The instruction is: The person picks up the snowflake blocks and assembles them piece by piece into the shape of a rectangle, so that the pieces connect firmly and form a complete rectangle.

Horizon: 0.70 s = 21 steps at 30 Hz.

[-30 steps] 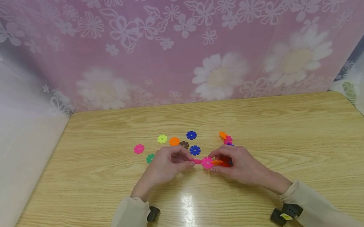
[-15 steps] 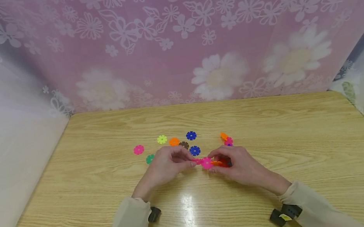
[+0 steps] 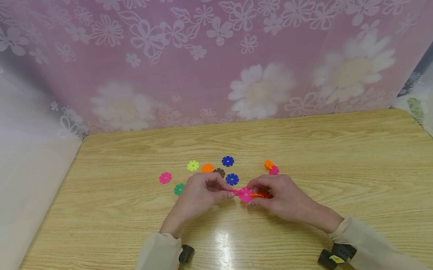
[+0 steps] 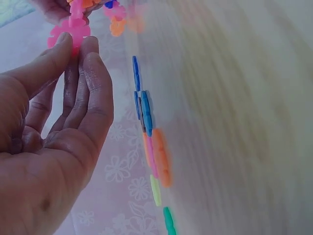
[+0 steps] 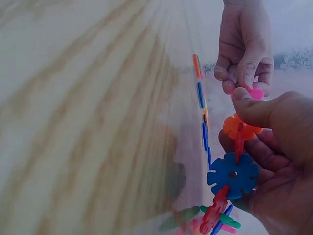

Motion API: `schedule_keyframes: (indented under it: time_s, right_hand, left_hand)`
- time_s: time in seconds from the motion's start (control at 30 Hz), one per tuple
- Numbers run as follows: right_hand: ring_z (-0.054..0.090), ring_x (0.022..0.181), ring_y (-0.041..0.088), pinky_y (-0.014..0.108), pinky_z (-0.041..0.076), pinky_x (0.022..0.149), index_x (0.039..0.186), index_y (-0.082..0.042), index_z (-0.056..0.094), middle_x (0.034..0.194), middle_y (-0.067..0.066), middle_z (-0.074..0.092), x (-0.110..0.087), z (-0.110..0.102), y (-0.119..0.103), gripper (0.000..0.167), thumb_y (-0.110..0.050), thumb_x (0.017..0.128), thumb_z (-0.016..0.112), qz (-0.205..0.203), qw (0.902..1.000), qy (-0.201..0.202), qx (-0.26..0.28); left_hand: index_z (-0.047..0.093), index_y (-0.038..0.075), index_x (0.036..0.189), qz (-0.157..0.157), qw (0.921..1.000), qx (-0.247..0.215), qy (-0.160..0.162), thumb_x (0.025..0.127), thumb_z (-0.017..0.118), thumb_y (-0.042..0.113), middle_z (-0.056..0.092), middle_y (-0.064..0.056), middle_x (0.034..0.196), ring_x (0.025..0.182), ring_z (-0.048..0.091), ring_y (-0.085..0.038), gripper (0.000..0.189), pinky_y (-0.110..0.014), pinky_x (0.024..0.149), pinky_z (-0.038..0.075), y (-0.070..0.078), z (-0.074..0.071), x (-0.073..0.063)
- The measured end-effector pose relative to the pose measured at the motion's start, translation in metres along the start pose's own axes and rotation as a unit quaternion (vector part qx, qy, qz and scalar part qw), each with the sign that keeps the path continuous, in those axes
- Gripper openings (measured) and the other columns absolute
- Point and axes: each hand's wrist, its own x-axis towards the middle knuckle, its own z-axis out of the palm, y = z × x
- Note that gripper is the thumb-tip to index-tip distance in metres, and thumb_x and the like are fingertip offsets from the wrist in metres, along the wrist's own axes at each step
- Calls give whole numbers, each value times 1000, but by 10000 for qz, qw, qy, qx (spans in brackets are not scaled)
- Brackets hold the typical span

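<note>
Between thumb and fingertips, my left hand [image 3: 197, 199] pinches a pink notched plastic disc [image 4: 81, 30], joined at its far side to another pink disc [image 3: 245, 195]. My right hand [image 3: 286, 195] grips the chain of interlocked discs that runs on from there. In the right wrist view this chain shows an orange disc [image 5: 232, 126], a red disc [image 5: 239, 142] edge-on, a blue disc [image 5: 222, 171] and a further red disc [image 5: 214, 210]. An orange piece [image 3: 269, 164] and a pink piece of it show beyond my right hand. Its middle is partly hidden by my fingers.
Loose discs lie on the wooden table [image 3: 129, 222] beyond my hands: pink [image 3: 165, 177], yellow [image 3: 193, 165], orange [image 3: 207, 168], brown [image 3: 219, 172], green [image 3: 179, 189], and two blue ones [image 3: 228, 161]. A floral curtain [image 3: 193, 92] hangs behind the table.
Both hands stay close together with only slight shifts. The chain's visible far part beyond my right hand has moved a little right, and its blue piece is now hidden. The loose discs have not moved.
</note>
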Motion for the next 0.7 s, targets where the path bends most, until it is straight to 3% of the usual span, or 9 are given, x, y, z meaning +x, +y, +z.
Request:
schedule_keyframes:
  time_s: [0.4,0.57,0.7]
  right_hand:
    - [66,84,7,22,57,75,111,-9,74,99,0,76,-1,-2,1,24,-14,88,81,29,9997,-227,71]
    - [66,85,6,22,57,76,111,-11,73,100,-2,76,-1,-3,0,26,-16,87,82,109,9995,-260,113]
    - [66,86,7,23,58,77,111,-11,73,102,-1,76,-2,-5,1,26,-16,87,82,122,9995,-280,53]
  left_hand:
    - [74,18,96,88,9993,-43,-351,92,77,15,73,3,99,93,71,-12,6,-30,87,59,-5,-5,-3]
    - [74,17,102,78,9991,268,-333,94,76,18,73,5,104,97,70,-13,9,-32,87,58,-10,-20,-6]
    - [73,17,106,-180,9973,693,-183,93,76,20,72,5,105,100,66,-15,13,-34,87,56,-11,-35,-10]
